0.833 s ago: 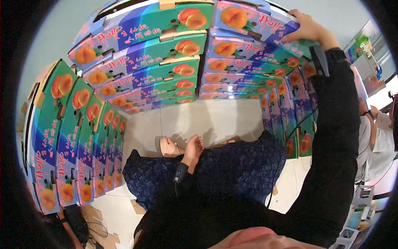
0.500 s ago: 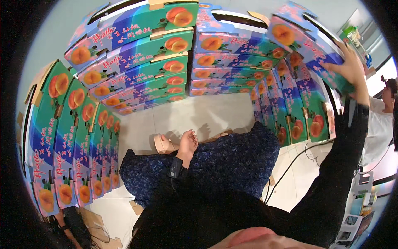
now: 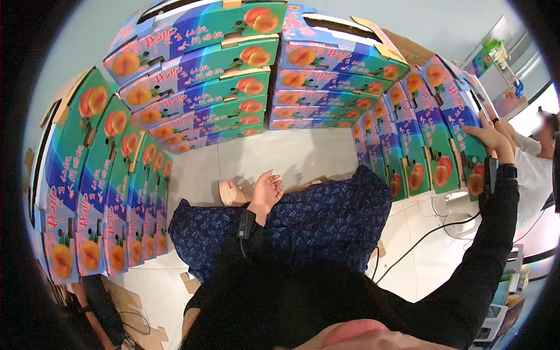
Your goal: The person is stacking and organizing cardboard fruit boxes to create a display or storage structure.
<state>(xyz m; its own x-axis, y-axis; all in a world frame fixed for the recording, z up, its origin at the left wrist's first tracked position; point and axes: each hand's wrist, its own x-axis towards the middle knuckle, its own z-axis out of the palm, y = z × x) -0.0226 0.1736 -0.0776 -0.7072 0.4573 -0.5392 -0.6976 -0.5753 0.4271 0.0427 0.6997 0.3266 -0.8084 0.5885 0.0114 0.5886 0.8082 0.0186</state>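
Note:
My right hand (image 3: 494, 139) grips the top edge of a peach-printed cardboard box (image 3: 454, 108), its thumb on the front face and its fingers toward the handle slot. This box rests as the top one of the stack on the right, in pink, blue and green like the others. My left hand (image 3: 267, 191) lies above my lap, palm up with fingers loosely spread and nothing in it. A dark band with a small device circles the left wrist. Beyond it, two stacks of the same boxes stand side by side, the far-left stack (image 3: 195, 38) and the far-right stack (image 3: 332, 55).
Another stack of these boxes (image 3: 73, 169) rises at my left. A black cable (image 3: 417, 240) crosses the tiled floor on the right. A person in a white top (image 3: 534, 175) is beyond the right stack. At lower left are another person's arm (image 3: 96, 321) and flattened cardboard (image 3: 131, 303).
The box in my right hand has come down from above the far-right stack, moving rightward onto the right stack. My left hand has shifted slightly and stays empty.

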